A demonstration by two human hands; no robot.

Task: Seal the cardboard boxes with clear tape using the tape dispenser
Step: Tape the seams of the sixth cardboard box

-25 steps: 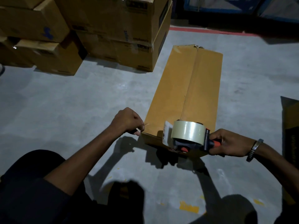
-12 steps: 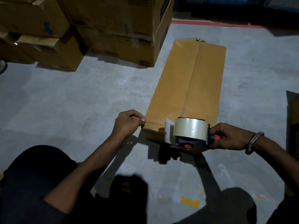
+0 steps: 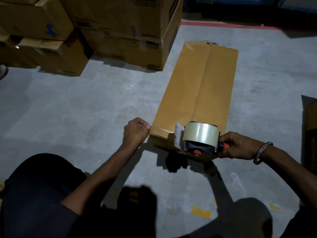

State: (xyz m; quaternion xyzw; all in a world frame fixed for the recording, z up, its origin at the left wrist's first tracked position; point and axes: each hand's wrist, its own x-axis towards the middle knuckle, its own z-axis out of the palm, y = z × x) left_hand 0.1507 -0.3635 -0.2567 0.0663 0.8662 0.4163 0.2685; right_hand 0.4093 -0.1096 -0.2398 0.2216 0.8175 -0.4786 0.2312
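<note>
A long, flat cardboard box lies on the grey concrete floor, its two top flaps meeting in a centre seam. My right hand grips the orange handle of a tape dispenser with a roll of clear tape, held at the box's near edge. A strip of clear tape runs from the dispenser along the near edge to the box's near left corner. There my left hand has its fingers curled and pinches the tape's end against the corner.
Stacked cardboard boxes stand at the back left, with more boxes beside them. A flattened box lies at the right edge. A red floor line runs along the back. My dark-trousered knee is at lower left.
My left hand has pressed up against the box's near left corner, and the tape now lies stretched along the near edge. The dispenser has stayed at that edge.
</note>
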